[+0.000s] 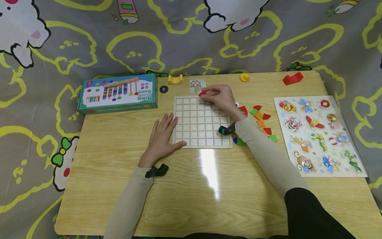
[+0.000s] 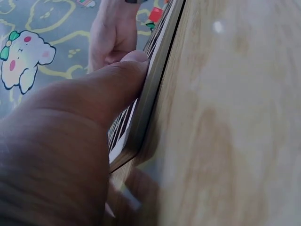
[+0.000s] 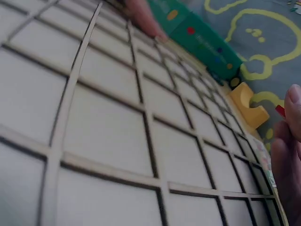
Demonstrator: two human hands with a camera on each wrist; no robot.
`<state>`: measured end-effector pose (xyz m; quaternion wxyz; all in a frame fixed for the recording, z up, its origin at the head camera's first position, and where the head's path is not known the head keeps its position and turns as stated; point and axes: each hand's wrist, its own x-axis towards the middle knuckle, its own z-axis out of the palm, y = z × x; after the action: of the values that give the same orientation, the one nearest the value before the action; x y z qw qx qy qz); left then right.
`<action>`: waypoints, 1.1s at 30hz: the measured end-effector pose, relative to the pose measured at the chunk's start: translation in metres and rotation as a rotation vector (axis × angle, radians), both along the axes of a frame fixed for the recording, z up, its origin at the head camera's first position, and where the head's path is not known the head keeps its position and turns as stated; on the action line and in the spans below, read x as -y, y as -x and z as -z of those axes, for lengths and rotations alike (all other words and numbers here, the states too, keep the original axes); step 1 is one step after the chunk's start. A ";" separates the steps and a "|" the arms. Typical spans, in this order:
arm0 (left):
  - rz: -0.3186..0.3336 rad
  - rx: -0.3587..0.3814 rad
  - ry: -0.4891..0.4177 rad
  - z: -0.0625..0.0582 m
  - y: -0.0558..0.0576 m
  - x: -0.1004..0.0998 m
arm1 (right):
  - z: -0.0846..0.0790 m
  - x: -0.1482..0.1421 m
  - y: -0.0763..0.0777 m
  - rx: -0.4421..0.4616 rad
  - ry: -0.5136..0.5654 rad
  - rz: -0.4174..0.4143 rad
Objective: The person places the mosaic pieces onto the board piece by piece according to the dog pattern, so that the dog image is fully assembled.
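Note:
A wooden grid board [image 1: 201, 127] with rows of square cells lies on the table, and no pieces show in its visible cells. My right hand [image 1: 221, 98] pinches a small red piece [image 1: 202, 94] between thumb and fingertips, over the board's far edge. Just beyond it lies a small picture card [image 1: 195, 85]. In the right wrist view only a sliver of the red piece [image 3: 281, 111] shows at the fingertips. My left hand [image 1: 161, 142] is spread at the board's left side, its thumb [image 2: 134, 63] resting on the near-left corner.
Several loose coloured pieces [image 1: 260, 123] lie right of the board, partly behind the right forearm. An animal puzzle board [image 1: 320, 136] lies further right. At the back are a game box [image 1: 117, 93], a black disc [image 1: 163, 89], a yellow block [image 1: 175, 79], a yellow duck [image 1: 244, 77] and a red block [image 1: 292, 78].

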<state>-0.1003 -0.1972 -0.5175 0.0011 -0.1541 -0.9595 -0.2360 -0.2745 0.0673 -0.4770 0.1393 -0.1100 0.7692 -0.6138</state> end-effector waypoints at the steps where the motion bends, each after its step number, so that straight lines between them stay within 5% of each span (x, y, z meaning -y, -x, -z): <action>1: -0.003 -0.001 -0.002 0.000 0.000 0.000 | 0.002 0.003 0.001 -0.044 -0.051 -0.024; 6: -0.001 -0.013 -0.027 0.001 0.000 0.003 | 0.010 0.020 0.008 -0.294 -0.272 -0.156; 10: 0.009 -0.012 -0.060 0.001 -0.001 0.007 | 0.011 0.032 0.010 -0.406 -0.364 -0.208; 23: 0.005 0.004 -0.084 -0.001 0.000 0.006 | 0.009 0.050 0.012 -0.404 -0.375 -0.195; 30: 0.004 0.010 -0.077 0.000 0.000 0.006 | 0.013 0.062 0.014 -0.405 -0.538 -0.245; 33: 0.000 0.007 -0.073 0.000 0.000 0.007 | 0.011 0.061 0.015 -0.391 -0.492 -0.255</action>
<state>-0.1004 -0.2041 -0.5177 0.0032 -0.1531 -0.9502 -0.2715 -0.2897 0.0062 -0.4884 0.0872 -0.2843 0.8865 -0.3544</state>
